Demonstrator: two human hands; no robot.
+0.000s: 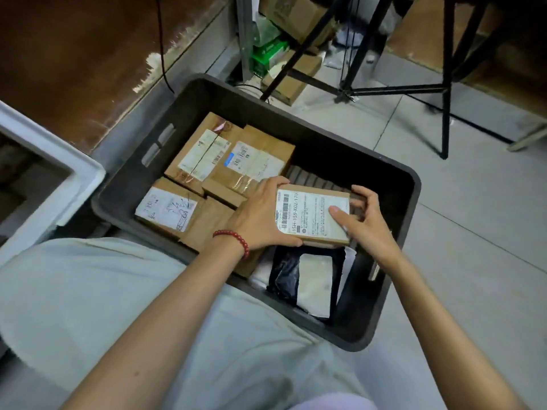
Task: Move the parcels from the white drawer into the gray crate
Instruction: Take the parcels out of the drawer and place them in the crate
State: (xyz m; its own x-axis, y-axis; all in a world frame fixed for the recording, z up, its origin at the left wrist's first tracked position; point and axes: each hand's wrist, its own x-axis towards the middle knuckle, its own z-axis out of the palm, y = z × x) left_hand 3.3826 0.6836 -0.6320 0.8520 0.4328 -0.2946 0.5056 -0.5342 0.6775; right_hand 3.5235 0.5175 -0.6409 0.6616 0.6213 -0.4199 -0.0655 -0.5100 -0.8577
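Both hands are on one parcel: left hand clamps its left edge, fingers over the far corner and thumb under the near one. Right hand has its thumb flat on the label and fingers curled round the far-right edge. The parcel is a flat brown box, label up, barcode along the left side, and it sits inside the crate at the near-right. Can't tell if it's resting on anything or just held. Just near of it, against the crate's near wall, is a black bag with a white packet on it. Bare ribbed crate bottom shows just far of the parcel. The left half of the crate is packed. There's a far box and a mid box side by side, both labelled. Closer in are a near box with a scribbled label and a plain box partly under the left wrist. Red bead bracelet on that wrist. White drawer is to the left, its corner just beside the crate, inside dark. Tripod and green box are far off on the tile floor.
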